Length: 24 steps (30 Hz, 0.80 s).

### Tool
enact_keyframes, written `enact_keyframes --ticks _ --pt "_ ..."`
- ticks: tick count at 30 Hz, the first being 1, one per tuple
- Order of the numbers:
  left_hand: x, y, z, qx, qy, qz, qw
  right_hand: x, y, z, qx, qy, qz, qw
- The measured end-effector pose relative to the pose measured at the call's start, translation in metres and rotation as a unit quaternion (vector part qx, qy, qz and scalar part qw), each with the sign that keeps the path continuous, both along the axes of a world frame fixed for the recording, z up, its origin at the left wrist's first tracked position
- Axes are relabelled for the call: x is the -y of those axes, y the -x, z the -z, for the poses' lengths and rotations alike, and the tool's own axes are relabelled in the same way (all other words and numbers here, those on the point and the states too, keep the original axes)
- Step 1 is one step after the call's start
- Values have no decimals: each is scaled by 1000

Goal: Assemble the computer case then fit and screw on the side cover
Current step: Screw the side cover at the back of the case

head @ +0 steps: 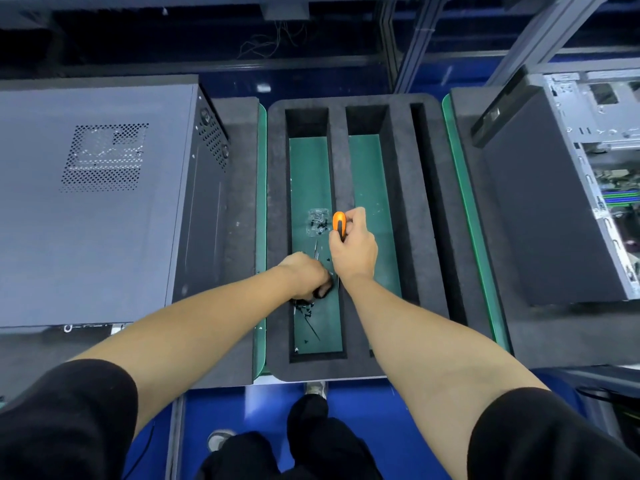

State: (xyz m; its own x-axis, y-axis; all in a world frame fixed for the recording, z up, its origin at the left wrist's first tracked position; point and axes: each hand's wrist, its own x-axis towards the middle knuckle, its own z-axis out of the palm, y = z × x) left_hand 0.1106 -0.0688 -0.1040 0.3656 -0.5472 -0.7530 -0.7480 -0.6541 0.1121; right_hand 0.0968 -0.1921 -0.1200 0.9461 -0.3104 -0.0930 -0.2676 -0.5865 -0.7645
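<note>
A grey computer case (93, 209) lies on its side at the left, its side cover with a perforated vent facing up. My right hand (355, 249) grips an orange-and-black screwdriver (339, 225) above the foam tray's (273, 237) left slot. My left hand (308, 275) reaches down into that slot with curled fingers over a scatter of small black screws (304, 308); what the fingers hold is hidden. A clear plastic bag of screws (318, 221) lies further up the slot.
A second computer case (568, 199) stands open at the right, its boards and drive cage showing. The black foam tray has three long slots over a green mat. Black foam pads lie under both cases. Blue floor and my shoes show below the bench edge.
</note>
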Motion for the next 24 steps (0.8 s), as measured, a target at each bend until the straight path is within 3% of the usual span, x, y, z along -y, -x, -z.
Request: enact_keyframes --ticks 15,20,24 --pt "4 11 14 0 -24 97 995 1 -1 3 12 4 3 1000" --pt "6 8 11 -38 -39 57 997 0 -2 4 12 7 2 1000" --pt "0 6 0 22 12 17 1000 -2 -1 3 8 19 0 1000"
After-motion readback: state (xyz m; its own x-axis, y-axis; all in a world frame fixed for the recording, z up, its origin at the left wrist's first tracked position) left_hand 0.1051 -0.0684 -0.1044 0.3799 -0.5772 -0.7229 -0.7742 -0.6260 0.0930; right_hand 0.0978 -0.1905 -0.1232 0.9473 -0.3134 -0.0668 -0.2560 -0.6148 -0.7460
